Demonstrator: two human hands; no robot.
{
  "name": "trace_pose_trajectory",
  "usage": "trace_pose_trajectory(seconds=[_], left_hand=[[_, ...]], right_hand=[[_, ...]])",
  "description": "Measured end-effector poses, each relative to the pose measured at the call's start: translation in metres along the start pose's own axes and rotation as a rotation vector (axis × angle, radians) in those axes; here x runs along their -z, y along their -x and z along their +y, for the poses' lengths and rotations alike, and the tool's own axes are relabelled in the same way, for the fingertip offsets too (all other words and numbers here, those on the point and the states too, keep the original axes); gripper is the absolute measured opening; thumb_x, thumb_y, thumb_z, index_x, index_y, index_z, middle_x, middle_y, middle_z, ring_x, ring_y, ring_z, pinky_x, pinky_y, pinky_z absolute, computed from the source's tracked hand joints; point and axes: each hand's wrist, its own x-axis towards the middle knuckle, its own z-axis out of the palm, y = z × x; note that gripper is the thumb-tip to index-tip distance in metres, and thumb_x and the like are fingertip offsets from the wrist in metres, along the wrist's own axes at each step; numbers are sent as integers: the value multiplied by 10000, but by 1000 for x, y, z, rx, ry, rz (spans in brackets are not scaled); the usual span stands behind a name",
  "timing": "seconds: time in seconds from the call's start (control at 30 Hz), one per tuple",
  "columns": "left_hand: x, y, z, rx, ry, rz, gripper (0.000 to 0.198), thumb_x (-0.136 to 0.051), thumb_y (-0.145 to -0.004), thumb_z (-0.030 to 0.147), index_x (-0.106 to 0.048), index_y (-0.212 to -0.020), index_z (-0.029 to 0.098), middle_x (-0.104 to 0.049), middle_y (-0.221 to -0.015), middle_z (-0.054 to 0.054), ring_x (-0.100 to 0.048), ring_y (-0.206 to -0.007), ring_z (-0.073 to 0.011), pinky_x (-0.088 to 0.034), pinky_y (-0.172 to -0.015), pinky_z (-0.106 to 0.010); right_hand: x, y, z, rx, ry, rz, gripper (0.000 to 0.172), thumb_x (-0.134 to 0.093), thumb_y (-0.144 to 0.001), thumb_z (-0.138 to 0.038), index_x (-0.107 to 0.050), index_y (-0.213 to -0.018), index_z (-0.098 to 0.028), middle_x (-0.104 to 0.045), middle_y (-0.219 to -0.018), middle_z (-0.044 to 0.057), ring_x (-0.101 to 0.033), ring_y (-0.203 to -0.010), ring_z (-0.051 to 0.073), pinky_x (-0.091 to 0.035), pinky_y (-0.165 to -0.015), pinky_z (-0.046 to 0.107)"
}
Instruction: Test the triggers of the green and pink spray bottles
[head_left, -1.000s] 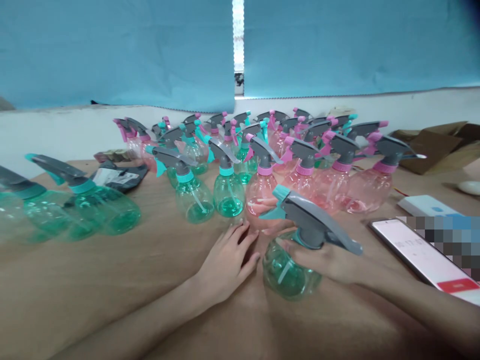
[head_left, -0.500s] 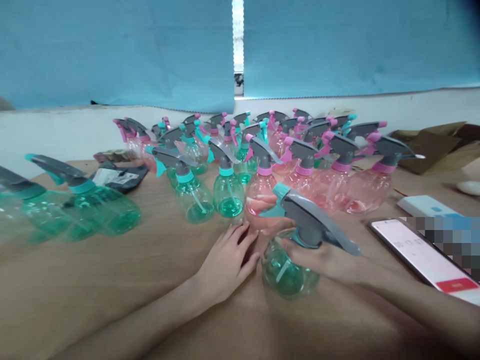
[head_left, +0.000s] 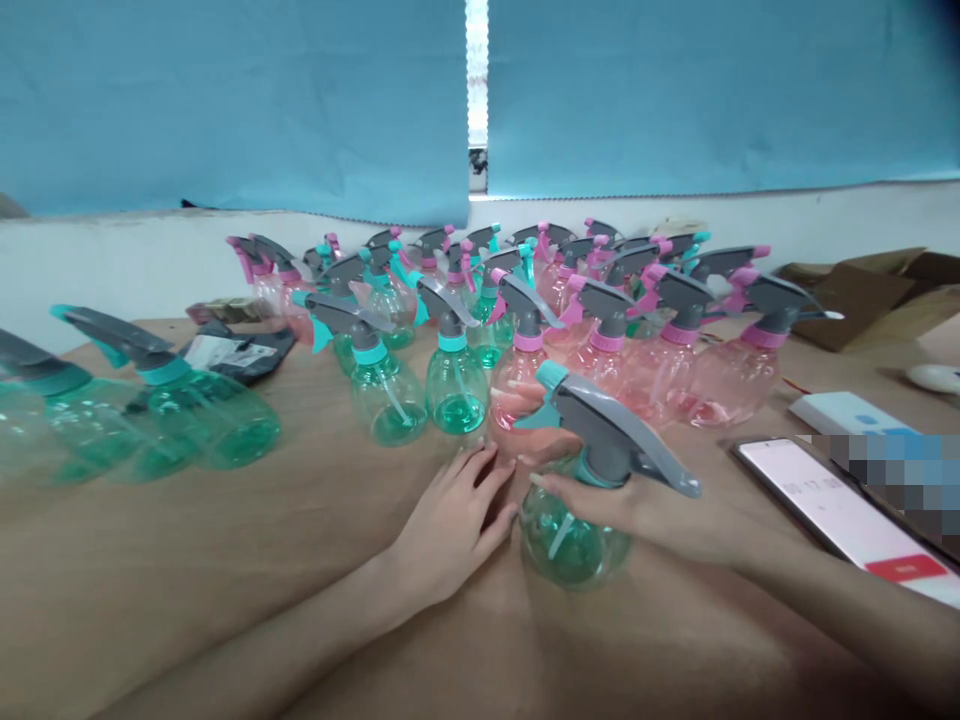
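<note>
A green spray bottle with a grey head and a turquoise nozzle is gripped at its neck by my right hand, the thumb across the near side. The bottle leans a little; whether its base touches the table cannot be told. Flat on the tabletop rests my left hand, its fingers stretched out and apart, just left of that bottle. Beyond the fingertips stand another green spray bottle and a pink spray bottle.
Several more pink and green spray bottles fill the back of the wooden table. Angled green bottles stand at left, near a dark plastic packet. To the right are a phone, a white box and a cardboard box.
My right hand and the green spray bottle have shifted slightly left and away from me. The left hand stays where it was.
</note>
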Motion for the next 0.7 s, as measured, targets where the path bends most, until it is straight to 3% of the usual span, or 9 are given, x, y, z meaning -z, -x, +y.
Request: trace_pose_trajectory(seconds=[0.13, 0.3, 0.57, 0.7], left_hand=[[-1, 1, 0, -5, -1, 7, 369, -497, -943, 277, -508, -1284, 134, -486, -1354, -160, -397, -1296, -315, -367, -1044, -496], [-1, 1, -1, -7, 8, 18, 374, -494, -940, 280, -494, -1290, 147, -481, -1362, -150, -393, -1300, -310, -371, -1041, -499], [-2, 0, -1, -8, 4, 21, 309, -485, -943, 295, -541, -1210, 150, -469, -1383, -139, -392, -1304, -308, -368, -1048, -495], [-3, 1, -2, -9, 0, 17, 317, -483, -948, 297, -538, -1218, 141, -462, -1389, -147, -390, -1305, -309, -367, -1049, -493]], right_hand=[[-6, 2, 13, 3, 73, 68, 157, -599, -793, -337, -688, -889, -251, -718, -801, 8, -679, -667, 167, -595, -658, 305], [-16, 4, 35, 40, 6, 38, 195, -554, -840, -340, -681, -968, -264, -734, -905, 5, -691, -749, 179, -600, -719, 333], [-8, -1, 10, 43, 149, 146, 172, -525, -769, -371, -640, -820, -254, -741, -809, 29, -707, -737, 244, -610, -668, 392], [-8, -1, 10, 62, 170, 192, 152, -529, -752, -376, -626, -780, -264, -736, -748, 15, -706, -671, 221, -610, -615, 345]])
